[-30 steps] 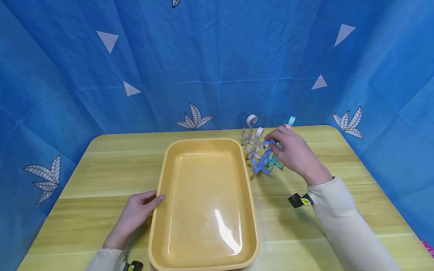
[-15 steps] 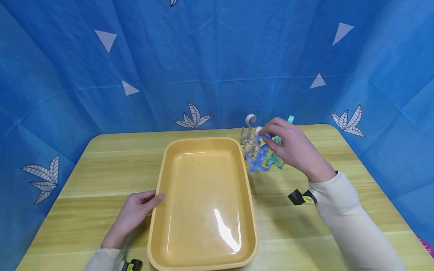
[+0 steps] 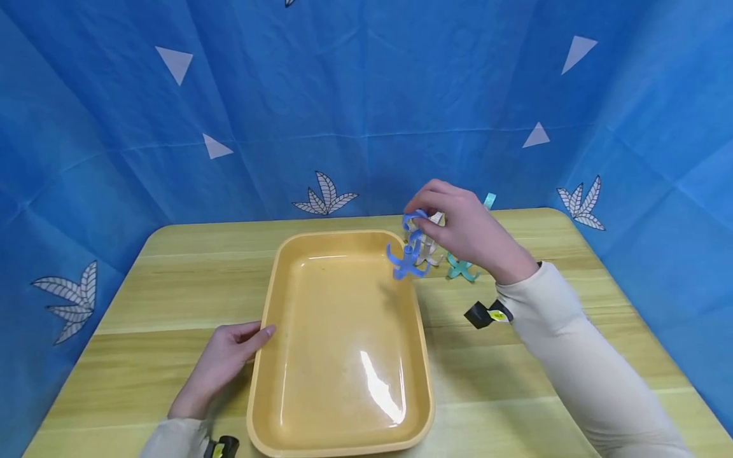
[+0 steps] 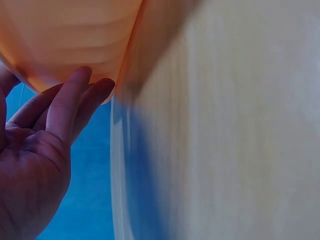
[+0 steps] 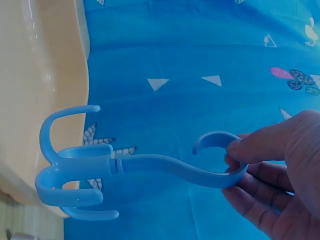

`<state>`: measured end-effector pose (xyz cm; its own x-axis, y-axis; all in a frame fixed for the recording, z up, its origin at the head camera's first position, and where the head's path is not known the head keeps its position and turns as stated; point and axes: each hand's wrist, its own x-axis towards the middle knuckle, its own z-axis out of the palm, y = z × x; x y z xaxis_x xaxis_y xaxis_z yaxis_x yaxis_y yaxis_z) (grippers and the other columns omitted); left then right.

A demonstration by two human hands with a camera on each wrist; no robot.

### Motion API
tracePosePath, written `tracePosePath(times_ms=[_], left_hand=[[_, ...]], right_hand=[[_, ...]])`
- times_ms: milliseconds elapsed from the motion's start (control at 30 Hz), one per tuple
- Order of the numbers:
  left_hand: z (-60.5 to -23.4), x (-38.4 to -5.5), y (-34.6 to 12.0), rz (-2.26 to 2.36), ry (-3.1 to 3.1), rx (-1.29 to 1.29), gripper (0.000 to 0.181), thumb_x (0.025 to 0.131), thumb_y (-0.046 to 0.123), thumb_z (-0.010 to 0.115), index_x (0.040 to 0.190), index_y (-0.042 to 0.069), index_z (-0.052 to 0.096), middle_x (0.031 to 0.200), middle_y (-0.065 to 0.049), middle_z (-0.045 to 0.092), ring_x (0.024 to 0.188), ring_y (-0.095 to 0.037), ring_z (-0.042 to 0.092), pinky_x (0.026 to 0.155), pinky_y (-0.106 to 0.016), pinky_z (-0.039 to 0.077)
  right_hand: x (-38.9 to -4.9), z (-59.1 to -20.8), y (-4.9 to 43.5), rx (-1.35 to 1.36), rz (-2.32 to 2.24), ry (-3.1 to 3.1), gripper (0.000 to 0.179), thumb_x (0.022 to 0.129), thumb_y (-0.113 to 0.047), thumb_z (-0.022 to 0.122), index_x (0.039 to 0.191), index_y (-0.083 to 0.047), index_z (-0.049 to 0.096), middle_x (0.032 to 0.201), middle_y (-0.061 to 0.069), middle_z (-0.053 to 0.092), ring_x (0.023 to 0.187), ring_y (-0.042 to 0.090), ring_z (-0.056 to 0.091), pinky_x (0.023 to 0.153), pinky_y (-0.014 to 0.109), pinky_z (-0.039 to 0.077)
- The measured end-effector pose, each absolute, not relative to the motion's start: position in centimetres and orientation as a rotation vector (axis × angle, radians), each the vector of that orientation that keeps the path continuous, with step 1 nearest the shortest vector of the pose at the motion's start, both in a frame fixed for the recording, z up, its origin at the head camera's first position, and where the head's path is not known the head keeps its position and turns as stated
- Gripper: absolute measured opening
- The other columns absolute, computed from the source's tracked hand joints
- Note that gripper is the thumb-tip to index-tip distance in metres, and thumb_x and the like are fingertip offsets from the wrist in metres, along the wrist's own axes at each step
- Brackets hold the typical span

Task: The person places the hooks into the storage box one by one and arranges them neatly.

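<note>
My right hand (image 3: 464,226) pinches the curved top of a blue multi-prong hanging hook (image 3: 408,254), thumb against fingers. The hook hangs with its prongs down, over the right far edge of the yellow tray (image 3: 338,331). In the right wrist view the whole blue hook (image 5: 170,167) shows, a curl at the top and several upturned prongs at its base. My left hand (image 3: 224,359) holds the tray's left rim, thumb on top; in the left wrist view the fingers of the left hand (image 4: 50,135) lie against the tray's underside (image 4: 85,35).
White hooks (image 3: 428,251) stand just right of the tray, partly hidden by my right hand. A green hook (image 3: 460,268) stands beside them, and a teal hook top (image 3: 489,201) shows behind the hand. A blue patterned cloth (image 3: 366,114) hangs behind the wooden table (image 3: 189,273).
The right hand has lifted the blue hook off the table beside the other hooks and carried it left to the tray's edge. The left hand and tray have hardly moved.
</note>
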<state>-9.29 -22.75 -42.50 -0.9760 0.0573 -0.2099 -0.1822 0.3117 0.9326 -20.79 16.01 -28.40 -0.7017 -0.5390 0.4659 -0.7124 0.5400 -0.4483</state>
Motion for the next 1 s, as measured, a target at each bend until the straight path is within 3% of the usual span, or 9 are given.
tracePosePath(times_ms=[800,1000], left_hand=[[-42.0,-9.4,-22.9,1.676,2.332,-0.101,0.047,0.097,0.033,0.064,0.122,-0.006,0.065,0.098,-0.015,0.072,0.087,-0.024,0.07,0.074,-0.033,0.057],[-41.9,-9.3,-22.8,1.649,2.353,-0.111,0.046,0.097,0.034,0.064,0.12,-0.006,0.067,0.094,-0.013,0.072,0.085,-0.022,0.069,0.073,-0.031,0.057]], right_hand=[[-23.3,-29.6,9.5,1.155,0.987,-2.698,0.013,0.091,-0.007,0.07,0.104,-0.009,0.074,0.097,-0.004,0.061,0.088,0.012,0.057,0.078,0.028,0.05],[-23.6,-30.0,8.2,1.234,0.986,-2.668,0.012,0.091,-0.004,0.07,0.102,-0.007,0.074,0.096,-0.002,0.061,0.087,0.014,0.057,0.078,0.032,0.052]])
